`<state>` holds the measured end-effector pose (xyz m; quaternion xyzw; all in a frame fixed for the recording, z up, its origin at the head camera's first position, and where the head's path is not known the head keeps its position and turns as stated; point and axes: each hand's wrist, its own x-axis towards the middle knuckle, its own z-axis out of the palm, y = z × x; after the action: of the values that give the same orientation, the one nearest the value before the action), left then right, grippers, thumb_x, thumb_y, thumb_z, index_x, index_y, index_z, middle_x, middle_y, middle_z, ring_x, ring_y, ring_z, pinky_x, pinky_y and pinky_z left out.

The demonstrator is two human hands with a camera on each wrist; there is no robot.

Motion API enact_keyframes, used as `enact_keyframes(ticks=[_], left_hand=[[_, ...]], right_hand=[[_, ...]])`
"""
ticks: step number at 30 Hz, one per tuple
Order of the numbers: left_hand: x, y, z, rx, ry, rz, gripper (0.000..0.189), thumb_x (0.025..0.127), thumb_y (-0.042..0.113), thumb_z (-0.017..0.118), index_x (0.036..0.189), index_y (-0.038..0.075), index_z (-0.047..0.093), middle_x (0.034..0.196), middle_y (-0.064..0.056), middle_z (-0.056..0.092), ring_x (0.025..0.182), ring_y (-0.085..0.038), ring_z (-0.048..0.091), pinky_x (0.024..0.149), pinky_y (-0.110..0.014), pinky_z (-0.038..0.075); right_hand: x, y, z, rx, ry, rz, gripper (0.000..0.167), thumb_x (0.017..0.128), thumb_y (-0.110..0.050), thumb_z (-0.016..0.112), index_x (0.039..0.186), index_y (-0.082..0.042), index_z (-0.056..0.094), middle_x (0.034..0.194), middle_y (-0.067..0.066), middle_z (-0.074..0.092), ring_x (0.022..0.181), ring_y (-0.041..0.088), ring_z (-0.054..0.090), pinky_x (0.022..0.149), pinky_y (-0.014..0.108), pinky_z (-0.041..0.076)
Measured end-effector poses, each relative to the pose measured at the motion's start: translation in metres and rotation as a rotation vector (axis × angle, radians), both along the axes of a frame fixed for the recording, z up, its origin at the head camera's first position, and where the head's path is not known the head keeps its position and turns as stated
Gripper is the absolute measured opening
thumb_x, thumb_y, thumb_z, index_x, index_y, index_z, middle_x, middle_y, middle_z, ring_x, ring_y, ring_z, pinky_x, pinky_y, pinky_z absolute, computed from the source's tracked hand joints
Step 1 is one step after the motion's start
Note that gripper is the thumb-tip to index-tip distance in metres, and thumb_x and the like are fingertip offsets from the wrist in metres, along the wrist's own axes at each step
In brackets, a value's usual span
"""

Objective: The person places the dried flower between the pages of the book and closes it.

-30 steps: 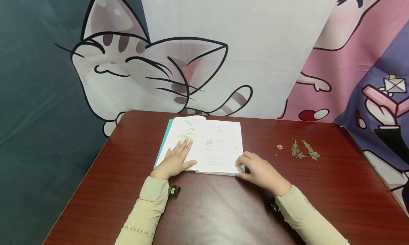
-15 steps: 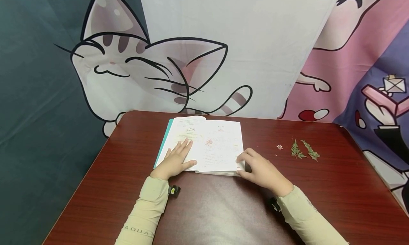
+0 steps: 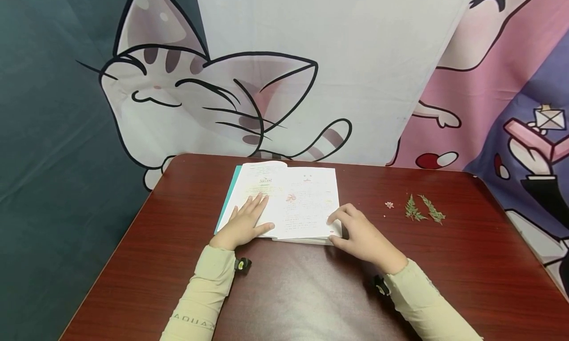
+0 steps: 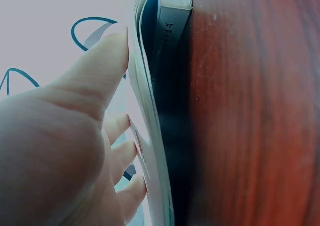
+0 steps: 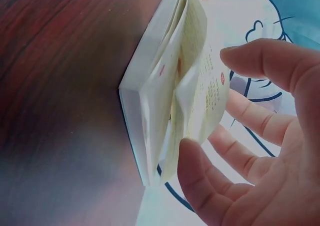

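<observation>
An open book with a teal cover lies on the table, its pages printed with small text and a reddish picture. My left hand rests flat on its left page, fingers spread. In the left wrist view, the thumb lies along the page stack. My right hand is at the lower right corner, thumb and fingers bent and apart. In the right wrist view, a lifted, curled page stands above the stack, and a fingertip meets its edge; the thumb and fingers do not close together on it.
A small pale flower and two green fern-like leaves lie on the table right of the book. The reddish-brown table ends just behind the book, where a cartoon cloth hangs.
My right fingertips have shifted slightly up and left over the page corner, and the corner is a little raised. My left hand stays in place on the left page.
</observation>
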<state>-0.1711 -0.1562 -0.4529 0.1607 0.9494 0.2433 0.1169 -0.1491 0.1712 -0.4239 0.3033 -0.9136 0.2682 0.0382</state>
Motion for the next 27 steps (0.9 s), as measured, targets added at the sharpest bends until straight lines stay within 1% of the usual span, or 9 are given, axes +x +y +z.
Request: enact_keyframes(ticks=[2, 4, 7, 10, 14, 17, 19, 24, 27], left_hand=[[0.000, 0.000, 0.000, -0.002, 0.002, -0.001, 0.081, 0.102, 0.048, 0.057, 0.163, 0.010, 0.021, 0.169, -0.013, 0.013, 0.155, -0.038, 0.006, 0.118, -0.069, 0.005], [0.000, 0.000, 0.000, -0.004, 0.003, -0.001, 0.081, 0.102, 0.048, 0.057, 0.163, 0.010, 0.020, 0.169, -0.012, 0.013, 0.155, -0.037, 0.006, 0.118, -0.069, 0.005], [-0.001, 0.000, -0.001, -0.005, 0.001, 0.000, 0.081, 0.102, 0.049, 0.057, 0.163, 0.011, 0.019, 0.170, -0.012, 0.012, 0.155, -0.037, 0.006, 0.118, -0.068, 0.005], [-0.001, -0.001, -0.001, -0.006, 0.000, 0.002, 0.082, 0.102, 0.049, 0.057, 0.163, 0.011, 0.019, 0.170, -0.012, 0.012, 0.155, -0.037, 0.006, 0.118, -0.068, 0.004], [-0.001, -0.001, -0.003, -0.009, -0.001, 0.002, 0.082, 0.102, 0.049, 0.057, 0.163, 0.012, 0.019, 0.170, -0.011, 0.011, 0.155, -0.036, 0.006, 0.118, -0.068, 0.004], [-0.002, 0.000, -0.003, -0.010, -0.002, 0.001, 0.082, 0.102, 0.049, 0.057, 0.163, 0.011, 0.019, 0.170, -0.011, 0.011, 0.155, -0.037, 0.006, 0.118, -0.068, 0.004], [-0.001, 0.000, -0.002, -0.011, -0.006, 0.000, 0.082, 0.102, 0.049, 0.057, 0.163, 0.011, 0.019, 0.170, -0.011, 0.011, 0.155, -0.037, 0.006, 0.118, -0.068, 0.004], [-0.001, 0.001, 0.000, -0.010, -0.009, 0.009, 0.082, 0.101, 0.049, 0.057, 0.163, 0.011, 0.020, 0.170, -0.011, 0.012, 0.155, -0.037, 0.006, 0.118, -0.068, 0.005], [0.000, 0.001, 0.001, -0.011, -0.009, 0.012, 0.082, 0.101, 0.048, 0.058, 0.163, 0.010, 0.020, 0.170, -0.011, 0.013, 0.155, -0.037, 0.007, 0.118, -0.068, 0.005]], right_hand=[[0.000, 0.000, 0.001, -0.015, 0.010, -0.010, 0.028, 0.081, -0.013, 0.082, 0.104, -0.012, 0.065, 0.111, 0.009, 0.055, 0.099, 0.027, 0.053, 0.085, 0.044, 0.045], [0.000, -0.001, 0.001, -0.054, 0.014, -0.012, 0.029, 0.081, -0.012, 0.082, 0.104, -0.013, 0.065, 0.113, 0.009, 0.054, 0.097, 0.028, 0.053, 0.083, 0.042, 0.045], [0.000, -0.002, 0.002, -0.148, 0.011, 0.001, 0.031, 0.081, -0.009, 0.082, 0.106, -0.013, 0.065, 0.117, 0.009, 0.051, 0.083, 0.026, 0.056, 0.075, 0.035, 0.049], [-0.001, -0.005, 0.003, -0.268, -0.022, 0.007, 0.034, 0.081, -0.004, 0.083, 0.109, -0.011, 0.065, 0.121, 0.010, 0.050, 0.072, 0.026, 0.057, 0.068, 0.032, 0.054], [-0.004, -0.012, 0.004, -0.464, -0.117, -0.034, 0.043, 0.082, 0.001, 0.082, 0.120, -0.006, 0.063, 0.132, 0.013, 0.047, 0.085, 0.028, 0.063, 0.071, 0.033, 0.059], [-0.006, -0.017, 0.005, -0.630, -0.195, -0.092, 0.050, 0.087, 0.003, 0.075, 0.132, -0.003, 0.056, 0.134, 0.014, 0.045, 0.097, 0.023, 0.065, 0.076, 0.028, 0.058], [-0.008, -0.020, 0.007, -0.763, -0.261, -0.121, 0.052, 0.091, 0.007, 0.068, 0.139, 0.000, 0.048, 0.133, 0.017, 0.046, 0.095, 0.018, 0.067, 0.079, 0.027, 0.057], [-0.023, -0.035, 0.006, -1.080, -0.524, -0.263, 0.048, 0.099, 0.006, 0.047, 0.145, 0.005, 0.034, 0.140, 0.021, 0.043, 0.092, 0.012, 0.064, 0.082, 0.026, 0.057], [-0.034, -0.047, 0.001, -1.172, -0.649, -0.342, 0.045, 0.100, 0.005, 0.040, 0.145, 0.006, 0.035, 0.139, 0.020, 0.047, 0.093, 0.010, 0.062, 0.080, 0.025, 0.055]])
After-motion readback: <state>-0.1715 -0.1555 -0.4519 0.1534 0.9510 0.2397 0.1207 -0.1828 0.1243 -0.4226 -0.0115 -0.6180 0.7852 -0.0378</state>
